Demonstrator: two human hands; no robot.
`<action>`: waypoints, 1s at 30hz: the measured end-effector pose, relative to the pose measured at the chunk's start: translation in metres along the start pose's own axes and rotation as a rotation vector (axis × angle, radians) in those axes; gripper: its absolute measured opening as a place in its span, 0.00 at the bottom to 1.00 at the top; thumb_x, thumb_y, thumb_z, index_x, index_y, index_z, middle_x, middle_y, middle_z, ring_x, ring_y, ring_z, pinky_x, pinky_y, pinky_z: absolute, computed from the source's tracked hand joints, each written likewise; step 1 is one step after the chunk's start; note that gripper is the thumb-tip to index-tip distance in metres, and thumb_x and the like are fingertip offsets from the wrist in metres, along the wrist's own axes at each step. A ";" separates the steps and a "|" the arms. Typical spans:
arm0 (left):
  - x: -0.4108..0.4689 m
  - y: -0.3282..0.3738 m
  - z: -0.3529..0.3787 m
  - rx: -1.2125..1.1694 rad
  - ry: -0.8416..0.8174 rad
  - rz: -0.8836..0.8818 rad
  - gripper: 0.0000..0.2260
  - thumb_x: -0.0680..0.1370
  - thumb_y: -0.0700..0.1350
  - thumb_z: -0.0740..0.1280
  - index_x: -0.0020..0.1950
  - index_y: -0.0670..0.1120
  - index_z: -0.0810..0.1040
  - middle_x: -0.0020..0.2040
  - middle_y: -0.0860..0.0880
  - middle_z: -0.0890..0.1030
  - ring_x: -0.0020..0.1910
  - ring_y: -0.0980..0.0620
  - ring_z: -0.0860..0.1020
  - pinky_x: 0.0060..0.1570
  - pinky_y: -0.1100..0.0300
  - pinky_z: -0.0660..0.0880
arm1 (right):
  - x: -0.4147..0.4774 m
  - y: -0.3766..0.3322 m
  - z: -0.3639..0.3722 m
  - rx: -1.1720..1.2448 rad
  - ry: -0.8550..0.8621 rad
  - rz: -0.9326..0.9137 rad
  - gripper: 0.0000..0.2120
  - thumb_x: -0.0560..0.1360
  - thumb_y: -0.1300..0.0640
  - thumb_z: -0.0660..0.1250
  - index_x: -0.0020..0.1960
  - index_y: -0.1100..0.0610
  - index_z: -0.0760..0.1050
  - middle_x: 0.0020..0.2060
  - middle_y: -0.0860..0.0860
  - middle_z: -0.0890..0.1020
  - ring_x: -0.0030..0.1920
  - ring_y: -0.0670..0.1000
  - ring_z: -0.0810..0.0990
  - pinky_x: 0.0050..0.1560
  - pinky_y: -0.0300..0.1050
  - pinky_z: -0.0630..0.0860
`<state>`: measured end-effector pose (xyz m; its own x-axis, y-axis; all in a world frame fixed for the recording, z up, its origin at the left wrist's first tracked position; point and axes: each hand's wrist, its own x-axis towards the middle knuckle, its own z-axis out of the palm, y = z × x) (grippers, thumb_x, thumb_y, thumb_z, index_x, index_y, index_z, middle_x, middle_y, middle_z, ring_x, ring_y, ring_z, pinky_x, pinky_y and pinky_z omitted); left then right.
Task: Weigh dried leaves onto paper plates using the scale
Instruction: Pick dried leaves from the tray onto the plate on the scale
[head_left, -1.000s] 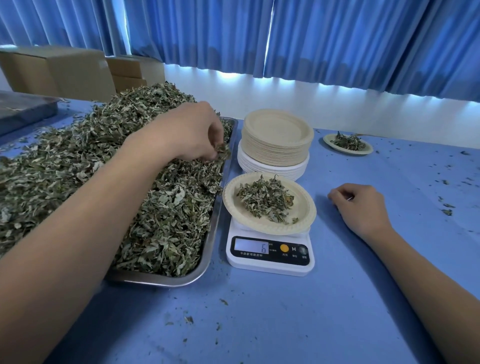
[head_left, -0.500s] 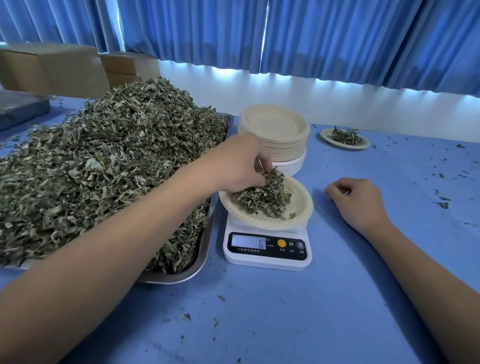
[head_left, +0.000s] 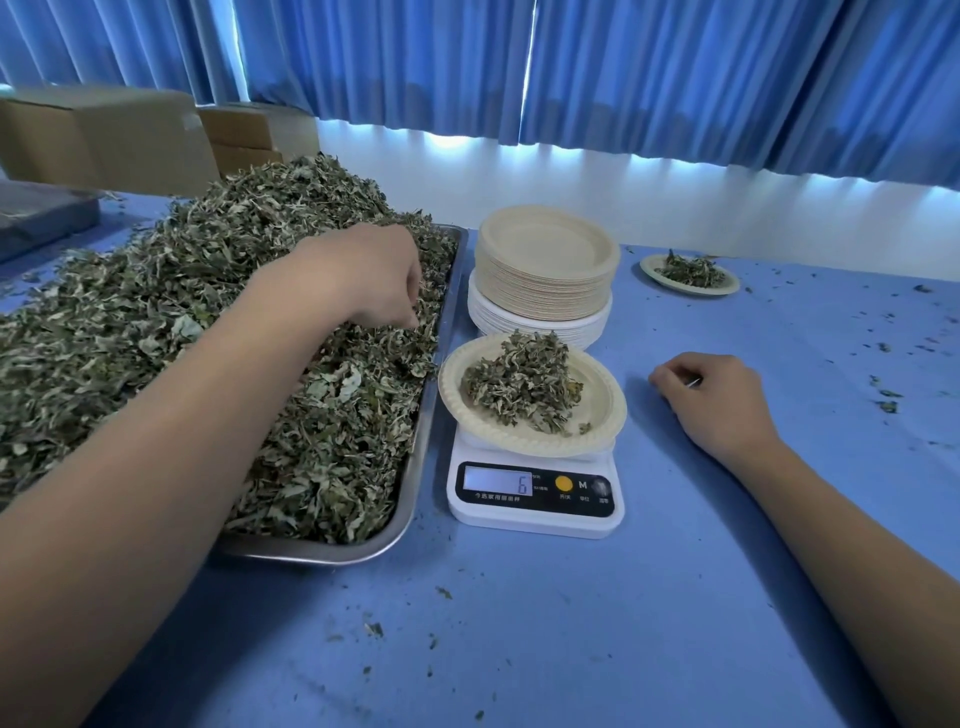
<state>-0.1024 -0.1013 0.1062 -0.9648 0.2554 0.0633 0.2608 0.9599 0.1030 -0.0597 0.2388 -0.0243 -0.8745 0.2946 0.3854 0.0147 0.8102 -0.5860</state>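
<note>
Six on scale (head_left: 535, 517); left hand (head_left: 371, 280) pinches leaves (head_left: 208, 291), next drop lightly onto plate (head_left: 608, 410); right hand (head_left: 711, 402) loosely curled

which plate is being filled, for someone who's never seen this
Right of the big metal tray of leaves sits a white scale. The plate rests on it, holding a leaf pile; the stack behind is empty and the far plate sits on the table.

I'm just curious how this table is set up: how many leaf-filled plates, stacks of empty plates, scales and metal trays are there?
Leaf-filled plates: 2 (near plate on the scale, far plate)
Empty-plate stacks: 2 (tan stack atop white stack)
Scales: 1
Metal trays: 1 (tray of loose leaves)
Total: 6
</note>
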 end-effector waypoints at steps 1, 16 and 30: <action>0.000 0.000 0.001 0.033 -0.010 -0.023 0.05 0.74 0.50 0.76 0.46 0.52 0.82 0.50 0.51 0.80 0.49 0.45 0.78 0.56 0.47 0.76 | 0.000 0.000 0.000 0.001 0.000 -0.002 0.12 0.79 0.55 0.67 0.37 0.55 0.81 0.33 0.47 0.83 0.40 0.49 0.81 0.41 0.38 0.73; 0.013 0.007 0.032 0.183 -0.349 0.106 0.11 0.72 0.46 0.78 0.37 0.48 0.76 0.35 0.55 0.74 0.37 0.52 0.74 0.38 0.58 0.70 | 0.001 0.002 0.001 -0.009 -0.004 0.001 0.12 0.78 0.54 0.67 0.37 0.52 0.81 0.33 0.45 0.82 0.39 0.46 0.80 0.37 0.38 0.71; 0.016 0.009 0.043 0.223 -0.342 0.155 0.15 0.74 0.43 0.75 0.34 0.45 0.71 0.30 0.49 0.69 0.31 0.49 0.66 0.33 0.58 0.66 | 0.001 0.002 0.001 -0.007 -0.006 0.001 0.12 0.78 0.54 0.67 0.37 0.52 0.81 0.34 0.46 0.83 0.40 0.47 0.80 0.40 0.39 0.74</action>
<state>-0.1168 -0.0838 0.0651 -0.8805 0.3861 -0.2749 0.4258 0.8992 -0.1008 -0.0611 0.2399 -0.0259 -0.8774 0.2927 0.3801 0.0194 0.8133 -0.5815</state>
